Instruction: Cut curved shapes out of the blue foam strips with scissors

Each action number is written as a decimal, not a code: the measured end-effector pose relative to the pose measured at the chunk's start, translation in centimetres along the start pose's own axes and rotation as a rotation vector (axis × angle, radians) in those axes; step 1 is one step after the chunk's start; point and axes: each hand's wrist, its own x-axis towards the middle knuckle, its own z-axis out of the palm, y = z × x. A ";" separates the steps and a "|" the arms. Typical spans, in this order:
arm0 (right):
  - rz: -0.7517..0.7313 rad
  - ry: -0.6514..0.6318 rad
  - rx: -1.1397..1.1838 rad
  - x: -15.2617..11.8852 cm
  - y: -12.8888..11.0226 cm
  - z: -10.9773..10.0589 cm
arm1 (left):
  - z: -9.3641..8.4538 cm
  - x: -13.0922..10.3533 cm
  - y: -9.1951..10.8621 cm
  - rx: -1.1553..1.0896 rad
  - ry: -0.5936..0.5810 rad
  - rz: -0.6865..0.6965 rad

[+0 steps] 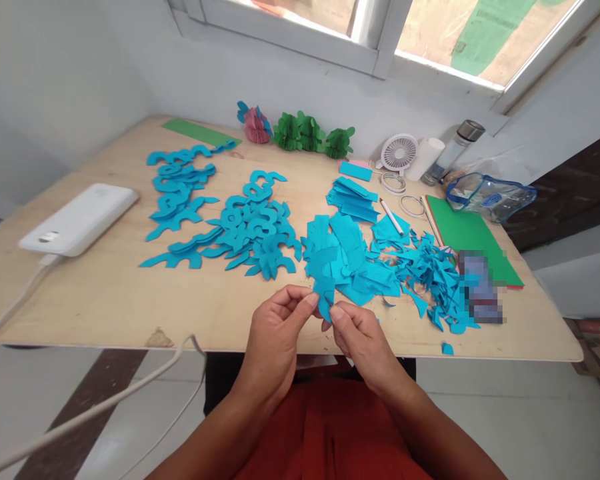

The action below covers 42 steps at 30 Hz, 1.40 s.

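Between my two hands, over the table's front part, is a curved blue paper cutout [324, 283]. My left hand [281, 327] pinches its left side between thumb and fingers. At its lower right end, the thumb and fingers of my right hand [356, 333] close on it too. Just beyond the cutout lie larger blue paper pieces [347, 250], partly covered by it. To the left sits a heap of curved blue cutouts [260, 227], with more in a column of cutouts [175, 193] farther left. Blue paper scraps [435, 273] are piled on the right.
A white power bank [80, 217] with a cable lies at the left. Green paper ornaments [307, 131], a small fan [399, 153] and a bottle [453, 153] stand along the wall. A pen [392, 216], green sheets [485, 237] and a clear pouch [495, 197] are at the right.
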 end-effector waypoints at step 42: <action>-0.012 0.046 0.029 0.0 0.5 0.7 | 0.8 -0.9 -1.0 -0.182 0.101 -0.011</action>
